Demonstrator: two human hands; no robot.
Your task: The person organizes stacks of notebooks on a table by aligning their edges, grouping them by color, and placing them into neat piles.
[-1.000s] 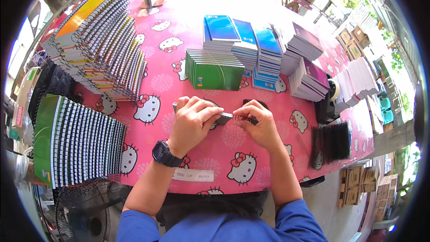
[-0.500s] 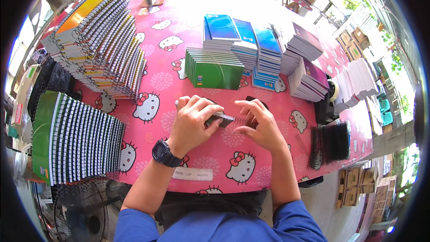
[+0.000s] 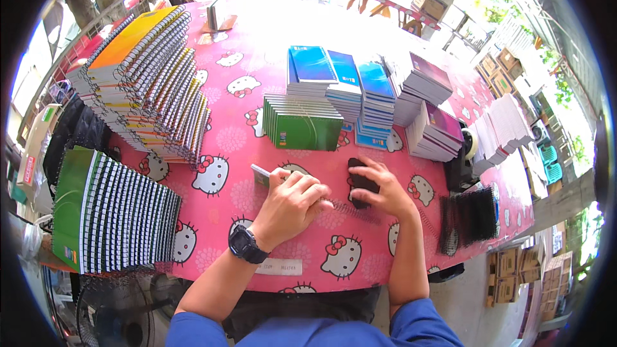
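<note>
My left hand, with a black watch on its wrist, is closed around a small notebook held on edge above the table. Most of the notebook is hidden behind the fingers. A thin dark spiral coil sticks out from the notebook's right end, past my left fingertips. My right hand lies over a black object on the table, thumb at its near side and fingers curled over its far side. Its kind is hard to make out under the hand.
Green coil-bound notebooks and a tall stack of orange-covered ones stand at the left. Beyond my hands are green notebooks, blue ones and purple ones. Loose black coils lie at the right beside a tape dispenser.
My right hand has left the coil and moved onto the black object. The coil's free end now sticks out unheld. My left hand keeps the notebook; the whole view has tilted up slightly.
</note>
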